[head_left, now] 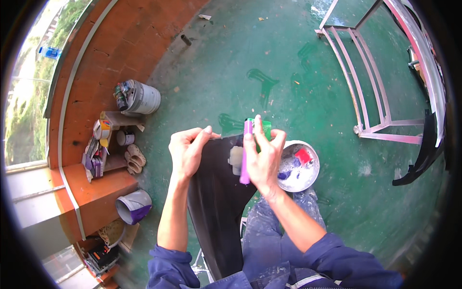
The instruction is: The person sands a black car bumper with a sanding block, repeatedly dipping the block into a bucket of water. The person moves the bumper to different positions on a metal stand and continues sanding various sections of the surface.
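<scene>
A long black curved panel (219, 192), which looks like a car body part, stands in front of me and narrows toward my lap. My left hand (186, 153) is closed in a pinch at its far left corner, on what looks like the edge of a thin clear film. My right hand (265, 161) grips a purple bar-shaped tool (247, 149), apparently a squeegee, with a green part beside it, over the panel's far right edge. A pale translucent patch (235, 160) shows on the panel beside the tool; I cannot tell what it is.
A white bucket (314, 174) of foamy water with red and purple pieces stands by my right knee. Metal rack (358, 82) at far right. Along the left wall: filled bucket (144, 98), small shelf (115, 163), clogs (135, 159), purple-stained bucket (129, 207). Wet marks streak the green floor (216, 67).
</scene>
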Demonstrator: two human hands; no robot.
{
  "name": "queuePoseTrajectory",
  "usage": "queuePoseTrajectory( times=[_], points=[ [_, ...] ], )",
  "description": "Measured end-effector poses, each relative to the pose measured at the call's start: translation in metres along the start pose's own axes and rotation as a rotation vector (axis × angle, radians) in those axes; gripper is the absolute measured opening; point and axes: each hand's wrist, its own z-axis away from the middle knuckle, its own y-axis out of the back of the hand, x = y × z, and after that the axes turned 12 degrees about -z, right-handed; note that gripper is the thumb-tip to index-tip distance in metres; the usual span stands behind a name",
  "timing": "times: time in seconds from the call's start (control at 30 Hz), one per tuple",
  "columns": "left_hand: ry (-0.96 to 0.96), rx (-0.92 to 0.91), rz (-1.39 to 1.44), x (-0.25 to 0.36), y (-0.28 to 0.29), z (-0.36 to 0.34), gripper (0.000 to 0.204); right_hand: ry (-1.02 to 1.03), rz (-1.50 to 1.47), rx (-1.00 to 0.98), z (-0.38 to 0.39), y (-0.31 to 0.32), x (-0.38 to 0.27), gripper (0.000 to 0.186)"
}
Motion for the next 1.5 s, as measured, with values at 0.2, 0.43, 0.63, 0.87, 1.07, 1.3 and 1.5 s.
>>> queuePoseTrajectory(
  times=[0.2,0.43,0.63,0.87,1.07,1.3,1.5],
  points=[
    [-0.072,0.051,0.196,0.000,0.006,0.006,0.034,0.129,-0.111,-0.075,0.013,-0.009,-0.012,0.052],
    [-0.085,0.143,0.184,-0.006,-0.001,0.004,0.031,0.120,-0.054,-0.042,0.010,-0.019,-0.030,0.054],
    [-0.113,0.173,0.120,-0.009,-0.002,0.006,0.030,-0.048,-0.065,0.056,-0.038,-0.023,-0.003,0.051],
    [-0.125,0.241,0.126,-0.003,-0.001,0.007,0.032,0.086,-0.111,-0.019,-0.019,-0.021,-0.026,0.053],
    [-0.095,0.293,0.156,-0.005,0.000,0.006,0.040,0.145,-0.140,-0.142,0.011,-0.018,-0.046,0.058],
    [-0.092,0.313,0.193,-0.009,-0.001,0.001,0.050,0.077,-0.048,0.033,-0.023,-0.019,-0.023,0.053],
    [-0.125,0.317,0.222,-0.018,-0.004,0.000,0.052,-0.041,-0.073,0.002,-0.042,-0.016,-0.004,0.052]
  ],
)
